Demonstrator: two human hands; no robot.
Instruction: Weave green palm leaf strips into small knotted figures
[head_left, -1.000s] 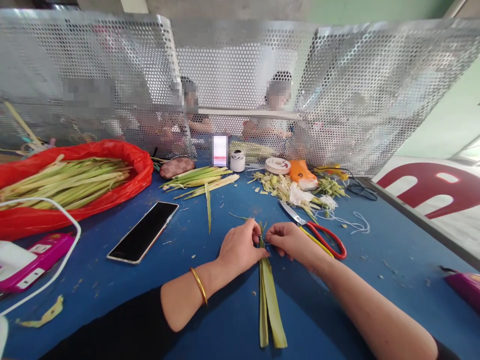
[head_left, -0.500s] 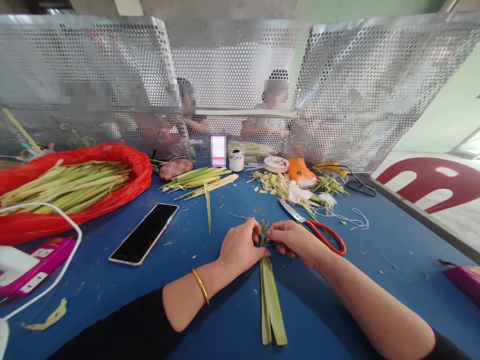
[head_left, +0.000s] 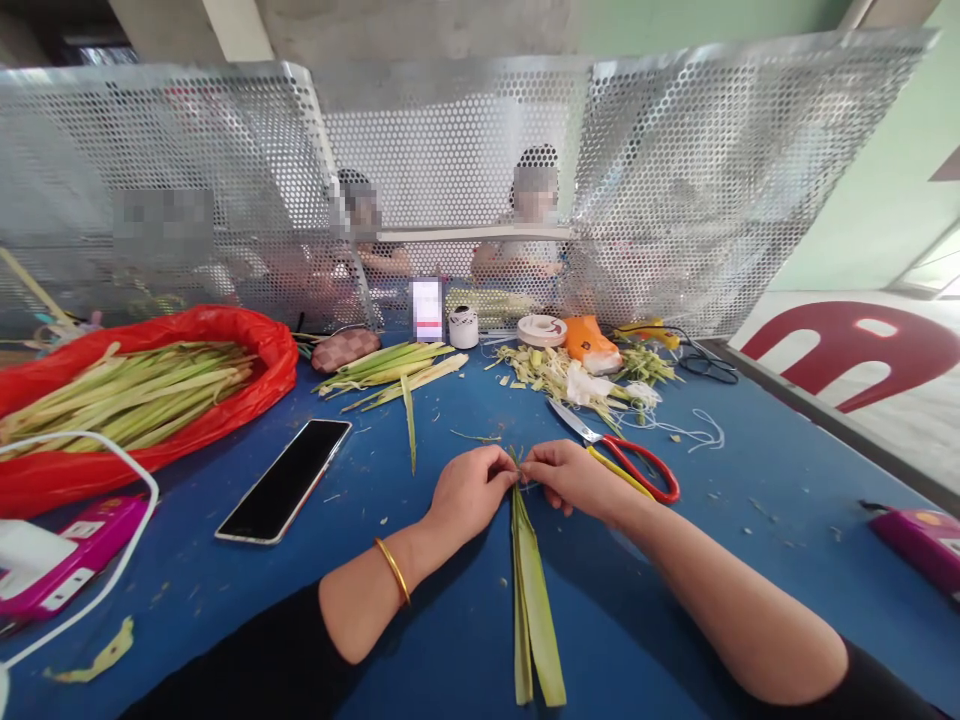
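Note:
A bundle of long green leaf strips (head_left: 532, 600) lies on the blue table (head_left: 450, 620), pointing toward me. My left hand (head_left: 469, 490) pinches the far end of the bundle from the left, a gold bangle on its wrist. My right hand (head_left: 574, 478) pinches the same end from the right, fingertips almost meeting the left ones. Both hands are closed on the strips. Just right of my right hand lie red-handled scissors (head_left: 626, 455).
A black phone (head_left: 285, 480) lies left of my hands. A red bag of leaf strips (head_left: 142, 385) fills the left. More strips (head_left: 394, 368), leaf scraps (head_left: 559, 375), an orange tool (head_left: 591, 342), tape and string sit farther back. Pink devices (head_left: 71, 545) (head_left: 919, 535) flank the table. People sit behind a perforated metal screen (head_left: 465, 170).
My hands and the bundle have stayed almost in place, fingers shifting slightly at the tip. The camera has tilted a little, so everything sits somewhat lower and left.

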